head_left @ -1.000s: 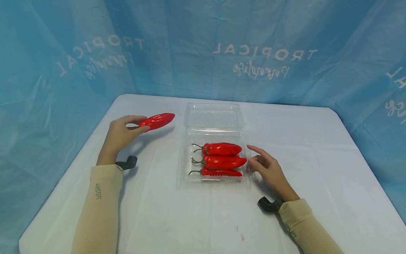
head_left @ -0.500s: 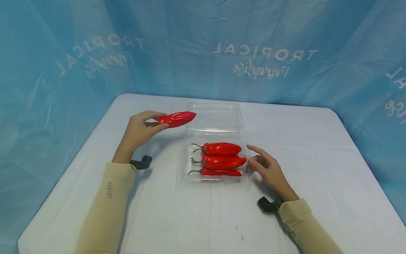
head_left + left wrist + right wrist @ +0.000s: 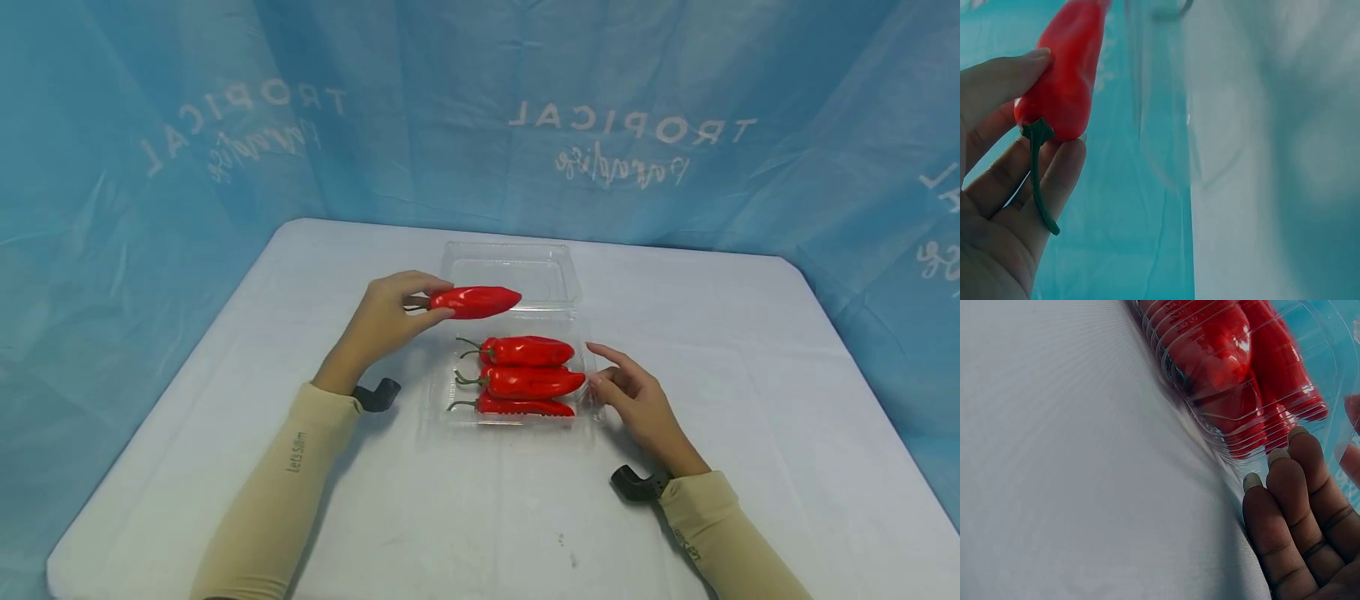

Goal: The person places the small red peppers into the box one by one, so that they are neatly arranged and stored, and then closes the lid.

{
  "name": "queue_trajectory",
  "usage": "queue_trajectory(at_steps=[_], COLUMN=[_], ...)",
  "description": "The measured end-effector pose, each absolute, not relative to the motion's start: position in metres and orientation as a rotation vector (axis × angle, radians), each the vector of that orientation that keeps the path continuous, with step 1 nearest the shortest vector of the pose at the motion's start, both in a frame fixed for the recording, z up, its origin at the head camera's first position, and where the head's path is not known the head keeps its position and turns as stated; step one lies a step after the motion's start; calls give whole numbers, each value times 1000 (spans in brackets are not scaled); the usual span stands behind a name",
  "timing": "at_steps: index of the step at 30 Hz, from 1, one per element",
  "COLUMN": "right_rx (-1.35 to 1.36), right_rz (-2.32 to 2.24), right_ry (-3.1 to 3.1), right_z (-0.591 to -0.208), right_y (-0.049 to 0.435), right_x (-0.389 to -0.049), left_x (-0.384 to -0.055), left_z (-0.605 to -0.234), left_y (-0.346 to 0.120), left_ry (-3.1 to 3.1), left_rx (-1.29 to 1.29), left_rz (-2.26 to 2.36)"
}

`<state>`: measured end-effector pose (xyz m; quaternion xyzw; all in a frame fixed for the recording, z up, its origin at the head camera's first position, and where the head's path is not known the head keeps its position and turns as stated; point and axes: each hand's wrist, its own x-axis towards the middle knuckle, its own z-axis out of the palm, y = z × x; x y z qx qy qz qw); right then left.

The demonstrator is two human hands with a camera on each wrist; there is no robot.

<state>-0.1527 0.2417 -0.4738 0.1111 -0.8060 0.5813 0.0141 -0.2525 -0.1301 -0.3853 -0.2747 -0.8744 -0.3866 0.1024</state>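
In the head view my left hand (image 3: 386, 321) grips a red chili pepper (image 3: 476, 302) near its stem end. The pepper is held level above the back part of a clear plastic clamshell box (image 3: 442, 417), its tip pointing right. The left wrist view shows the pepper's green stem (image 3: 1036, 181) hanging beside the palm, thumb on one side and fingers on the other. Several red peppers (image 3: 532, 383) lie side by side in the box, stems to the left. My right hand (image 3: 637, 404) holds the box's right edge, three fingertips (image 3: 1279, 459) against its ribbed side wall.
The box's clear lid (image 3: 510, 275) lies folded back, away from me. White cloth covers the table (image 3: 712, 333). Blue printed curtains (image 3: 450, 125) hang behind and along the sides.
My left hand has carried the pepper rightward from the left of the box to over its back part, lowering slightly at the end. The right hand and the box have stayed put.
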Motion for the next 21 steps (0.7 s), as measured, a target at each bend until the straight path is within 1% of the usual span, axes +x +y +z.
queue_trajectory(at_steps=[6, 12, 21], right_rx=[337, 341, 341], right_rz=[1828, 1815, 1832], right_ry=[-2506, -2511, -2499], right_z=[-473, -472, -470], right_y=[242, 241, 240], right_x=[-152, -152, -151], left_x=[-247, -246, -246], left_z=[-391, -393, -399], left_y=[-111, -104, -92], left_ry=[-2550, -2571, -2535], left_rx=[-966, -962, -1025], left_rz=[-1108, -1083, -1109])
